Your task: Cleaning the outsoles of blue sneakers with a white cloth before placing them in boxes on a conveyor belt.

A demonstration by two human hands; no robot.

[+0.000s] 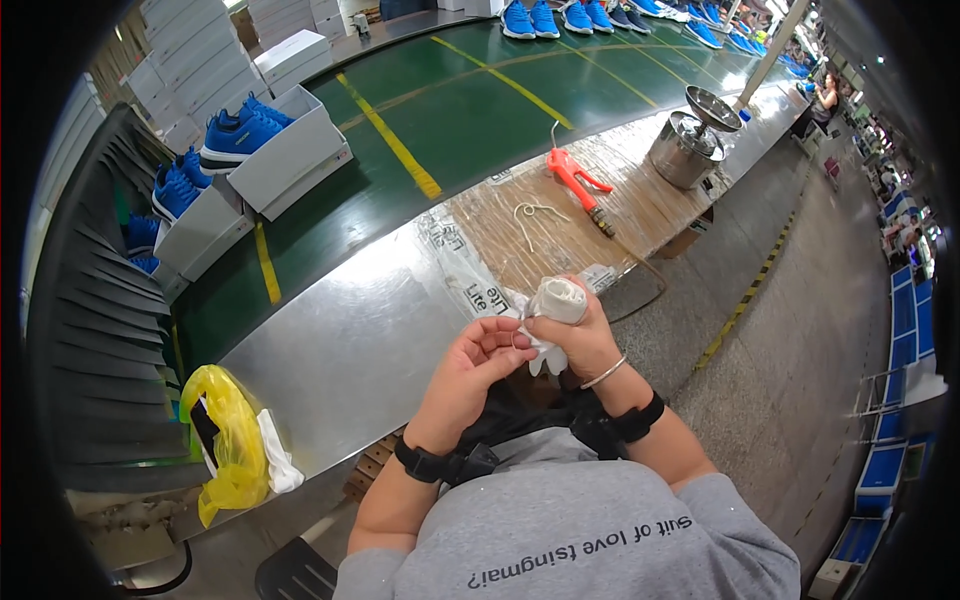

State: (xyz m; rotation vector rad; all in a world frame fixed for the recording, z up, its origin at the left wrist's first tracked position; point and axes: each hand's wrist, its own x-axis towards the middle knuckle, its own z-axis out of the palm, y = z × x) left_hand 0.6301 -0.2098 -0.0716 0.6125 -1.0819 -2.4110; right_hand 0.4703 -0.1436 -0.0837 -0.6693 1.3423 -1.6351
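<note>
Right hand grips a white rolled cloth bundle; left hand pinches its loose edge, which may slip and unravel

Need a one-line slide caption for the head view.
Both hands, left and right, grip a white cloth roll above a steel workbench.

glue gun on table, bag left
</note>
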